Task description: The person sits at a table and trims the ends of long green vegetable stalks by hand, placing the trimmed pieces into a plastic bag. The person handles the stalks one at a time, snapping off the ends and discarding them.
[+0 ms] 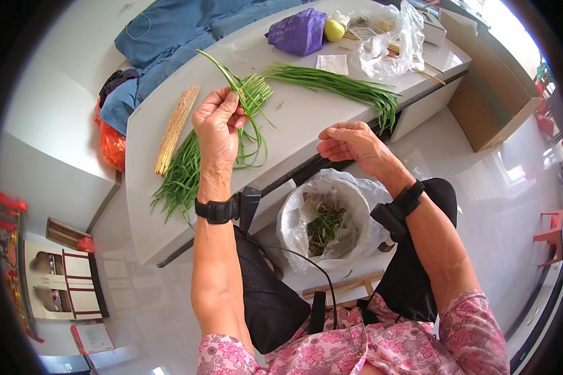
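Observation:
Between the fingers of my left hand (219, 124) are a few long green leaves (251, 117), likely garlic chives, raised above the table. Beneath that hand lies a bundle of chives (180, 173), its pale cut ends (258, 89) pointing away from me. My right hand (349, 143) hovers past the table's near edge, fingers curled with thumb and fingertips close together; whether anything thin is between them I cannot tell. Farther right, a second bunch of chives (338, 84) lies across the table, leaf tips drooping over the edge. Below my hands stands a bin lined with a clear plastic bag (293, 211), holding green scraps (326, 229).
On the white table (305, 117) are a bundle of dry stalks (177, 129), a purple bag (298, 33), a yellow-green fruit (334, 30), a white tissue (332, 64) and a clear plastic bag (380, 51) with sticks. A cardboard box (492, 89) stands on the right.

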`<state>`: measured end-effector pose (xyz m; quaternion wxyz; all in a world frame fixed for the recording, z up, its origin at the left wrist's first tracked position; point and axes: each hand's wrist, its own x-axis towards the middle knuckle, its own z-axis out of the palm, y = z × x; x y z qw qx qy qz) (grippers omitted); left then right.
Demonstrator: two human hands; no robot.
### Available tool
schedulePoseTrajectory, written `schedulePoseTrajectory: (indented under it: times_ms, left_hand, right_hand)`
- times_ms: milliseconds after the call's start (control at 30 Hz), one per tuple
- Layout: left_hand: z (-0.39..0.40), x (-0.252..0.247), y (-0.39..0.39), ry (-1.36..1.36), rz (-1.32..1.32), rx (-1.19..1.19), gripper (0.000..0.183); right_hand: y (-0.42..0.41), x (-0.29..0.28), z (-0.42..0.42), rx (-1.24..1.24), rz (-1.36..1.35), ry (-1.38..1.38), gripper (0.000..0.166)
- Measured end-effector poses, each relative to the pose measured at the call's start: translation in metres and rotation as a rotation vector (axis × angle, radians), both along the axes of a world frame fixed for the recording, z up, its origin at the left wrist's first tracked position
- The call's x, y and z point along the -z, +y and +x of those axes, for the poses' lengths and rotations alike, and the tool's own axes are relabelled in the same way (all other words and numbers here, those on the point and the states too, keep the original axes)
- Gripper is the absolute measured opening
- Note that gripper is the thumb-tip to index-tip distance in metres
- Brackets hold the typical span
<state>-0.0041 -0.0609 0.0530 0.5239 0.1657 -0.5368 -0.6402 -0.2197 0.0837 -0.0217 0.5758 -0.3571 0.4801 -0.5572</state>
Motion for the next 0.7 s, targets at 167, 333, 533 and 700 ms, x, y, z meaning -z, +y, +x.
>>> schedulePoseTrajectory:
  times_ms: [167,333,533,700]
  left_hand:
    - [0.005,-0.001,0.006,-0.003,-0.037,0.163,0.013]
    - [0.003,-0.002,0.026,0.0,0.009,0.223,0.014]
    - [-0.005,0.002,0.048,0.098,0.088,0.432,0.018]
    - [-0.015,0.009,0.063,0.052,0.169,0.49,0.018]
  right_hand:
    - [-0.003,-0.002,-0.001,0.02,-0.058,-0.037,0.033]
    - [-0.005,-0.008,0.002,0.036,-0.145,-0.047,0.031]
    - [-0.002,-0.019,-0.001,0.051,-0.245,-0.043,0.033]
    - [0.0,-0.021,-0.001,-0.001,-0.299,-0.067,0.036]
